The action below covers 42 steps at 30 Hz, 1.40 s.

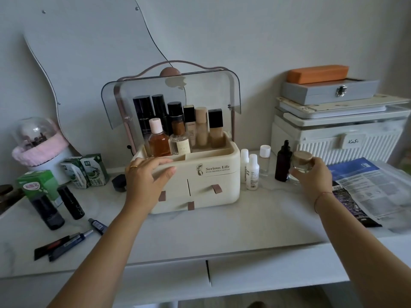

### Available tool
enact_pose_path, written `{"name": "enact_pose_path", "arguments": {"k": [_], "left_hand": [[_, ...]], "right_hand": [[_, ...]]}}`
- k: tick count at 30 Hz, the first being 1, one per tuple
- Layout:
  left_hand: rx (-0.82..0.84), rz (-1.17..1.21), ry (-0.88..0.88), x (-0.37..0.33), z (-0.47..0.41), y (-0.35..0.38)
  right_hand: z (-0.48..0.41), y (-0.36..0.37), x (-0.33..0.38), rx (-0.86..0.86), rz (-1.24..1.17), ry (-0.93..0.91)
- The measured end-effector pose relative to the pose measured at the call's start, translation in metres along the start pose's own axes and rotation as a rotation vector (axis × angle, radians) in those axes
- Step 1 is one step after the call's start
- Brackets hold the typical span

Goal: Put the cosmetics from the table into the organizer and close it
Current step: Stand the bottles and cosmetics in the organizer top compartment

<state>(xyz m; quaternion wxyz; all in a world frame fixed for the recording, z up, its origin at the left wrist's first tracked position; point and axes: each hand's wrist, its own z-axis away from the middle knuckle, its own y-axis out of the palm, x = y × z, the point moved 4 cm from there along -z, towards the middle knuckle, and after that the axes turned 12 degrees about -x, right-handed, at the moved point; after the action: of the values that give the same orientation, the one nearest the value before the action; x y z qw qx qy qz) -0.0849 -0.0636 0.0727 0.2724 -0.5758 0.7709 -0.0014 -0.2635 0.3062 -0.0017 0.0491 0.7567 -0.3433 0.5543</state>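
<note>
Our left hand lies flat-fingered on the front-left rim of the cream plastic organizer. Our right hand is curled round a small tan-capped glass jar, off to the organizer's right, just beside a dark dropper bottle.

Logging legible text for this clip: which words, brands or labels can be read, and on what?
"Serious Life": organizer front; the line beneath is too small.
"REVITALIFT": tall black bottle.
"KaS": tag on white box.
Too small or blurred: newspaper, cartons, white bottles, other bottle labels.
</note>
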Motion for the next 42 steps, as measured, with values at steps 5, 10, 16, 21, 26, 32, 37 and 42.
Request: {"name": "enact_pose_path", "arguments": {"k": [5,10,16,21,26,32,37,42], "left_hand": [[0.009,0.007,-0.009,-0.002,-0.001,-0.001],[0.005,0.014,-0.006,-0.002,-0.001,-0.001],[0.031,0.008,-0.024,0.002,-0.001,0.002],[0.044,0.014,-0.009,0.001,0.0,0.001],[0.029,-0.011,0.027,0.003,0.0,0.003],[0.003,-0.038,0.053,0.007,0.001,0.006],[-0.012,-0.038,0.05,0.008,0.002,0.005],[-0.025,-0.026,0.07,0.005,0.002,0.004]], "right_hand": [[0.009,-0.015,0.008,-0.085,0.013,-0.024],[0.039,-0.045,0.049,-0.234,-0.107,-0.091],[0.093,-0.031,0.165,0.188,-0.517,-0.308],[0.105,0.032,0.225,0.372,-0.448,-0.415],[0.09,0.092,0.223,0.369,-0.245,-0.37],[0.08,0.12,0.212,0.443,-0.086,-0.352],[0.081,0.121,0.212,0.448,0.016,-0.357],[0.094,0.094,0.212,0.412,-0.018,-0.382]]}}
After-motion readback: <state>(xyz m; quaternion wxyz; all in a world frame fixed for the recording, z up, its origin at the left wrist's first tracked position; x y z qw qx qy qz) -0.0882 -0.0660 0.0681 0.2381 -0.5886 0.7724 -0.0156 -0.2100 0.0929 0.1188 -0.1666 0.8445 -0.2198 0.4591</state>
